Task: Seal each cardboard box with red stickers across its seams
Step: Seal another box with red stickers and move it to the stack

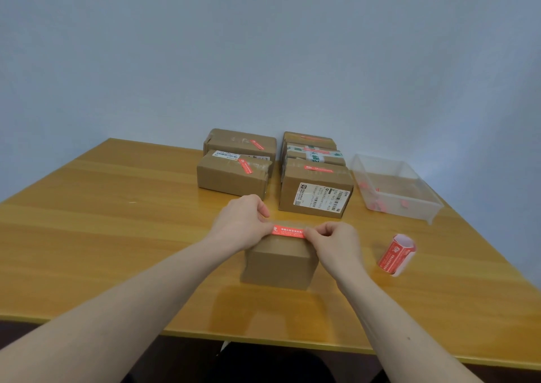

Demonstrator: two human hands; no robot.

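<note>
A small plain cardboard box (279, 262) stands on the wooden table (102, 221) in front of me. A red sticker (288, 231) with white print stretches over the box's top. My left hand (240, 221) pinches its left end and my right hand (333, 242) pinches its right end. Whether the sticker touches the box top I cannot tell. A roll of red stickers (396, 254) lies on the table to the right of the box.
Several cardboard boxes with red stickers on them stand at the back: two on the left (232, 175), a group on the right (316, 189). A clear plastic bin (395, 186) with red scraps inside sits at the far right. The wall is right behind.
</note>
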